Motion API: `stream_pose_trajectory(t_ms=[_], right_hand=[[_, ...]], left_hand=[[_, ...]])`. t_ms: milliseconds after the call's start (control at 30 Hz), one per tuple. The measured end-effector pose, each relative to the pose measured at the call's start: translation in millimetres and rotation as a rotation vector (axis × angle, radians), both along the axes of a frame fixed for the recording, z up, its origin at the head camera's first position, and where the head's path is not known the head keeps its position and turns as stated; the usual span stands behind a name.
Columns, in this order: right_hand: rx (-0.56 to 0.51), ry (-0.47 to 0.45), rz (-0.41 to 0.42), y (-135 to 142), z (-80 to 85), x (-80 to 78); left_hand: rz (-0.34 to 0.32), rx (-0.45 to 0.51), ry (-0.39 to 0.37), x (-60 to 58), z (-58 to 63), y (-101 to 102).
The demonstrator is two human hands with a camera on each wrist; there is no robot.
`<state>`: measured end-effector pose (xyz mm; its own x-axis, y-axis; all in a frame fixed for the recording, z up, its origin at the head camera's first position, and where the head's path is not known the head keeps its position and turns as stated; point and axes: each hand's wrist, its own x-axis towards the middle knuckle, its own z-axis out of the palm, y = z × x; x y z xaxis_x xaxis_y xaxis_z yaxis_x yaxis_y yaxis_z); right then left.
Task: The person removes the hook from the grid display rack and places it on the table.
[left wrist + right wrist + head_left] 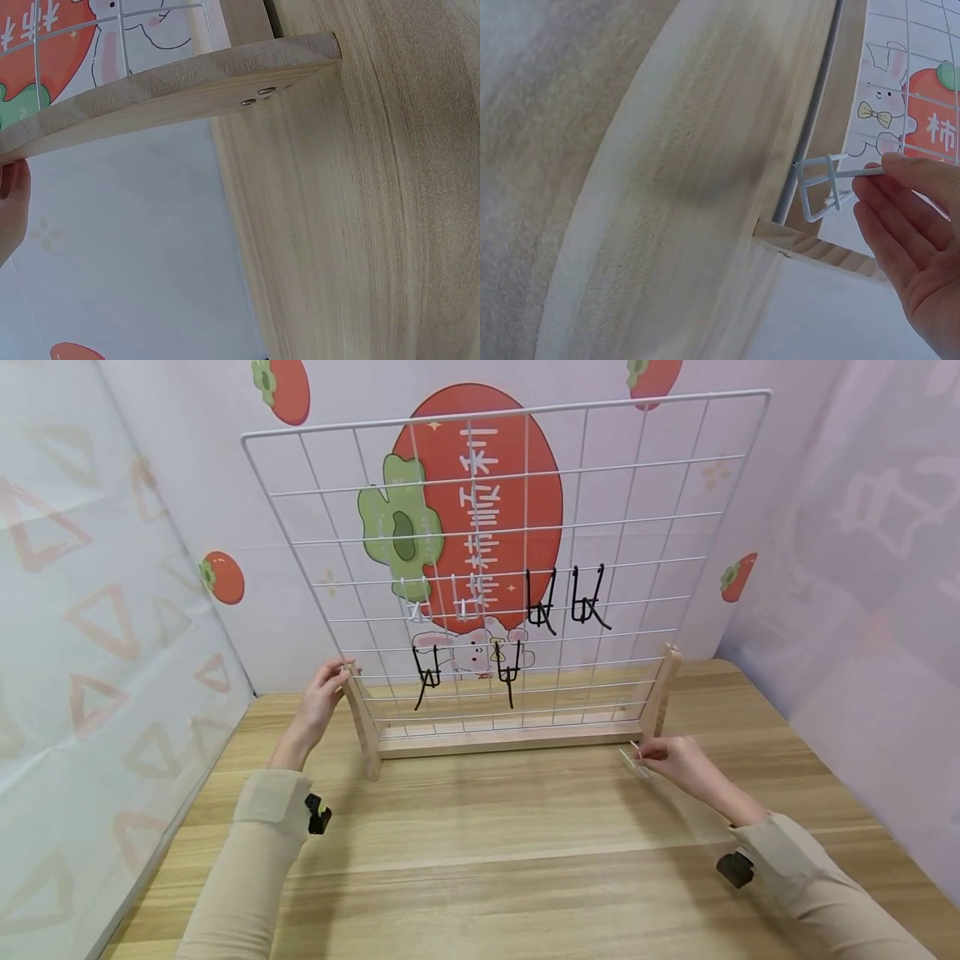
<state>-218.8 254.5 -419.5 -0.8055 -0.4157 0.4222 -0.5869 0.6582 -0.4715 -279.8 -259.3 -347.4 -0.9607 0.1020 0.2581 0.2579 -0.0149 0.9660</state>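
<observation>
A white wire grid panel point(525, 411) stands upright in a wooden stand point(510, 742) in the head view. My left hand point(321, 692) grips the top of the stand's left upright point(362, 727); in the left wrist view only part of that hand point(11, 206) shows at the wood. Beside the foot of the right upright, my right hand point(681, 763) pinches a white wire hook. The right wrist view shows this white wire hook point(856, 173) by its stem between thumb and fingers, its squared frame pointing away from the hand.
Black hooks point(507, 673) hang on the grid in two pairs, one lower and one higher to the right. Two white hooks point(467, 608) hang left of the higher pair. Behind is a patterned cloth backdrop point(600, 668). The stand rests on a wood-grain table point(480, 860).
</observation>
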Motion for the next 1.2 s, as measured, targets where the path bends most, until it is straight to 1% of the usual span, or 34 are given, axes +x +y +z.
stream_pose_trajectory(t_ms=[100,300,567,867,1000,1200], right_hand=[[0.014,-0.024,-0.011,1.4,-0.8,-0.8],[0.040,-0.079,-0.020,2.8,-4.1,-3.3],[0.083,-0.056,-0.005,4.4,-11.2,-7.2],[0.078,-0.099,-0.022,1.8,-12.9,-8.1],[0.077,-0.122,-0.009,-0.6,-13.7,-8.5],[0.100,-0.126,0.008,-3.6,-14.7,-9.2]], left_hand=[[-0.001,0.006,0.009,-0.4,-1.1,0.0],[0.003,-0.018,0.014,-0.4,-1.4,0.4],[0.003,-0.003,0.016,-0.1,-1.8,0.8],[0.007,-0.015,0.017,-0.8,-2.4,0.8],[0.006,-0.016,0.019,-1.1,-2.9,0.9],[0.005,0.000,0.018,-1.9,-3.3,1.2]])
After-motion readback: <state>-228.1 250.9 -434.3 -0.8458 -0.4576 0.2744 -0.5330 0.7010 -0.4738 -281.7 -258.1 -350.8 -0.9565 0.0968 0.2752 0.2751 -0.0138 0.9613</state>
